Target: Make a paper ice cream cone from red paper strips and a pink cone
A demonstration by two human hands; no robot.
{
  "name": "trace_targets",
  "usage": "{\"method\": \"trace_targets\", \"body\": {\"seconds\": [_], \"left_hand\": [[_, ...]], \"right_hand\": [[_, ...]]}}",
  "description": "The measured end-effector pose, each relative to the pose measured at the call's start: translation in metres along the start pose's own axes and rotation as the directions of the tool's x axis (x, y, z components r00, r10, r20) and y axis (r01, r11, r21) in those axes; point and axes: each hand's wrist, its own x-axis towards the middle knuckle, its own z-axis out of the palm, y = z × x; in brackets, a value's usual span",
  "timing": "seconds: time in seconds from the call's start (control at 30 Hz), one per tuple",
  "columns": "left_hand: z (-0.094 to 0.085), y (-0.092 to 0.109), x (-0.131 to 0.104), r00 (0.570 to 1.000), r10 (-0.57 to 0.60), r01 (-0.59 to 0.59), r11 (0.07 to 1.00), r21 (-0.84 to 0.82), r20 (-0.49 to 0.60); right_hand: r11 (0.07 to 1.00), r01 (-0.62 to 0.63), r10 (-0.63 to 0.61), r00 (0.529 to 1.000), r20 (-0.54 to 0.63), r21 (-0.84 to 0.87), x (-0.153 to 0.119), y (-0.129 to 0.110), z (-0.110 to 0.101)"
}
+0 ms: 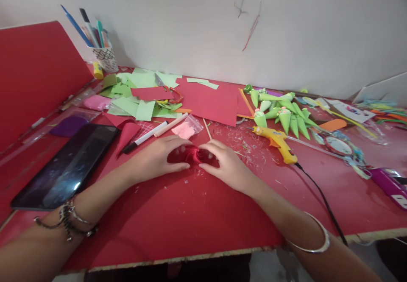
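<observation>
A piece of rolled red paper [194, 155] lies low over the red table, between both hands. My left hand [159, 157] curves around its left side, fingers bent and thumb toward the paper. On the other side, my right hand [227, 163] holds it with bent fingers and thumb. The fingertips of both hands nearly meet at the roll. Just left of my left hand is a red paper cone [127, 135], beside a white marker with a black cap [145, 137]. Behind the hands sits a small bag of pink material [184, 130].
A large dark tablet [66, 167] lies at the left. A yellow glue gun [276, 143] with a black cord is at the right, before several green paper cones [284, 118]. Green paper pieces [143, 110], red sheets [214, 104] and a pen cup [104, 58] stand farther back.
</observation>
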Motion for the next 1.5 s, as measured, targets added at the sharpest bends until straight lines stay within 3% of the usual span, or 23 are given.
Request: {"method": "trace_targets", "body": {"seconds": [0.23, 0.43, 0.7, 1.17, 1.33, 1.5], "left_hand": [[-0.002, 0.008, 0.000, 0.999, 0.053, -0.052, 0.998, -0.035, 0.013], [0.005, 0.008, 0.001, 0.999, -0.015, 0.017, 0.999, 0.044, -0.038], [0.011, 0.013, 0.003, 0.998, -0.011, 0.020, 0.988, 0.150, -0.059], [0.011, 0.018, 0.000, 0.999, -0.027, 0.026, 0.999, -0.022, -0.046], [-0.001, 0.011, -0.002, 0.951, -0.069, 0.040, 0.994, -0.100, -0.300], [-0.002, 0.006, 0.001, 0.978, 0.087, -0.119, 0.980, -0.162, -0.191]], "right_hand": [[0.998, -0.002, 0.003, 1.000, -0.015, 0.064, 0.000, 0.000, 0.002], [0.974, -0.098, 0.115, 0.991, -0.071, 0.205, -0.002, 0.001, 0.005], [1.000, 0.002, -0.001, 0.997, -0.078, 0.000, -0.001, 0.003, 0.004], [0.988, 0.063, -0.065, 0.998, -0.008, -0.143, -0.002, -0.004, 0.003], [0.975, 0.146, -0.135, 0.988, 0.073, -0.167, -0.002, -0.002, -0.001], [0.957, 0.225, -0.200, 0.969, 0.142, -0.183, -0.002, -0.002, -0.003]]}}
